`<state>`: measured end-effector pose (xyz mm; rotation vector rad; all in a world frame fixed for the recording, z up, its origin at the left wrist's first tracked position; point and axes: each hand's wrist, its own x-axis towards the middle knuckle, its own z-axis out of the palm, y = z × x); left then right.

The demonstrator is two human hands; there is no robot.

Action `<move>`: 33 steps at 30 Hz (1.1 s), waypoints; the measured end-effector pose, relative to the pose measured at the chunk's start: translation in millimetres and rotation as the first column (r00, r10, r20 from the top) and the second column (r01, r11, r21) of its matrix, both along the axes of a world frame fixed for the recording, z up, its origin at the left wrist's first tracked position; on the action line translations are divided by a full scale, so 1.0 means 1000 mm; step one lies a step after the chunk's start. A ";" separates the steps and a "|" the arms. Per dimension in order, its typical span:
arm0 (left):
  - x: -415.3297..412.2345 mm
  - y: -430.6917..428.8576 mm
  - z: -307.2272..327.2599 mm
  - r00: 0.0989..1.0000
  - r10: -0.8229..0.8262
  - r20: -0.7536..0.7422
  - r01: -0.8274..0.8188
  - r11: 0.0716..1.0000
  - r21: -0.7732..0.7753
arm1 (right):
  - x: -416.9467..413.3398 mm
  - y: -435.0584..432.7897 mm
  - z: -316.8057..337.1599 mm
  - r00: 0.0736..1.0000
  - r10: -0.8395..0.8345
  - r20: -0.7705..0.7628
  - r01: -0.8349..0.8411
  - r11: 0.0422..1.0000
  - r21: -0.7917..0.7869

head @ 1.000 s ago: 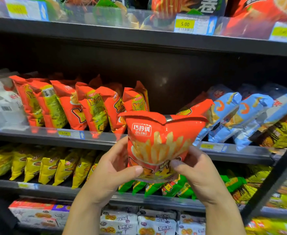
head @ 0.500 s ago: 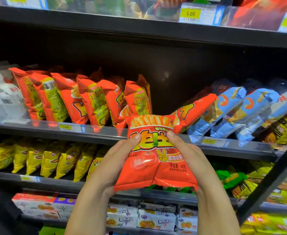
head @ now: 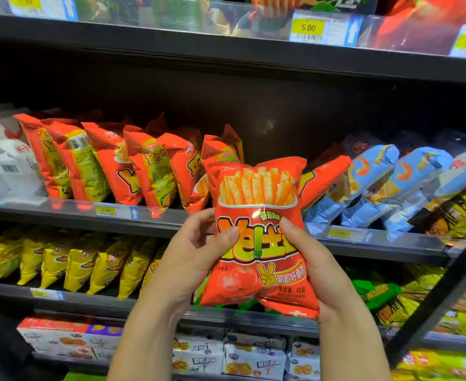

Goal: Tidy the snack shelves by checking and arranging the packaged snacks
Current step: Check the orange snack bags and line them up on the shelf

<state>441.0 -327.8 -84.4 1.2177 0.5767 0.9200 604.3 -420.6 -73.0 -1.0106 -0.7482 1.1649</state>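
I hold a red fries snack bag (head: 259, 237) upright in front of the middle shelf, its printed front facing me. My left hand (head: 196, 257) grips its left edge with the thumb on the front. My right hand (head: 314, 268) grips the right edge, thumb also on the front. Behind the bag, a row of matching red bags (head: 133, 166) leans on the middle shelf (head: 69, 213). One more red bag (head: 325, 180) lies tilted to the right of the held one.
Blue shrimp-snack bags (head: 386, 182) and dark yellow bags (head: 460, 210) fill the shelf's right side; white packs (head: 3, 166) sit at its left. Yellow bags (head: 69, 265) and green bags (head: 375, 292) stand one shelf down, white boxed packs (head: 254, 358) below. A dark upright bar (head: 441, 292) crosses at the right.
The bag went from top-forward and foreshortened to upright with its full front facing me. Both thumbs shifted up onto the front, and the view moved closer to the shelf.
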 end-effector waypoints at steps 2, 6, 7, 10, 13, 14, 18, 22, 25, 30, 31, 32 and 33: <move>-0.001 0.002 -0.001 0.977 0.197 -0.080 -0.179 0.967 0.183 | 0.000 -0.005 -0.006 0.998 -0.062 -0.024 0.063 0.997 0.033; -0.002 -0.005 0.003 0.954 0.290 -0.079 -0.234 0.881 0.412 | -0.002 -0.002 -0.008 0.986 -0.127 0.107 0.114 0.986 0.124; 0.000 -0.010 0.005 0.962 0.250 -0.110 -0.175 0.873 0.456 | -0.006 -0.001 -0.006 0.977 -0.145 0.154 0.121 0.981 0.153; 0.006 -0.020 0.008 0.935 0.247 -0.254 -0.037 0.782 0.622 | -0.010 0.001 -0.008 0.951 -0.197 0.237 0.145 0.965 0.219; 0.005 -0.026 0.016 0.910 0.255 -0.328 0.002 0.787 0.617 | -0.009 -0.001 -0.007 0.944 -0.222 0.244 0.154 0.951 0.269; 0.004 -0.028 0.018 0.910 0.247 -0.333 0.005 0.797 0.604 | -0.006 -0.002 -0.009 0.941 -0.230 0.250 0.156 0.947 0.282; 0.002 -0.030 0.021 0.927 0.220 -0.304 -0.016 0.833 0.554 | -0.004 -0.005 -0.007 0.907 -0.281 0.315 0.162 0.921 0.355; 0.004 -0.028 0.016 0.960 0.191 -0.206 -0.080 0.888 0.454 | 0.002 -0.005 -0.014 0.858 -0.376 0.351 0.223 0.886 0.406; 0.005 -0.025 0.012 0.991 0.091 -0.094 -0.058 0.952 0.299 | 0.006 -0.003 -0.017 0.854 -0.419 0.310 0.288 0.875 0.390; 0.006 -0.023 0.010 0.996 -0.059 0.068 0.053 0.995 0.087 | 0.009 -0.006 -0.014 0.920 -0.252 0.301 0.183 0.954 0.239; 0.006 -0.023 0.008 0.994 -0.066 0.082 0.061 0.996 0.067 | 0.009 -0.008 -0.013 0.927 -0.206 0.315 0.141 0.966 0.217; 0.007 -0.022 0.007 0.993 -0.068 0.094 0.063 0.997 0.054 | 0.009 -0.010 -0.012 0.932 -0.169 0.319 0.107 0.973 0.204; 0.007 -0.021 0.006 0.993 -0.061 0.100 0.057 0.998 0.042 | 0.009 -0.011 -0.011 0.935 -0.144 0.325 0.081 0.977 0.199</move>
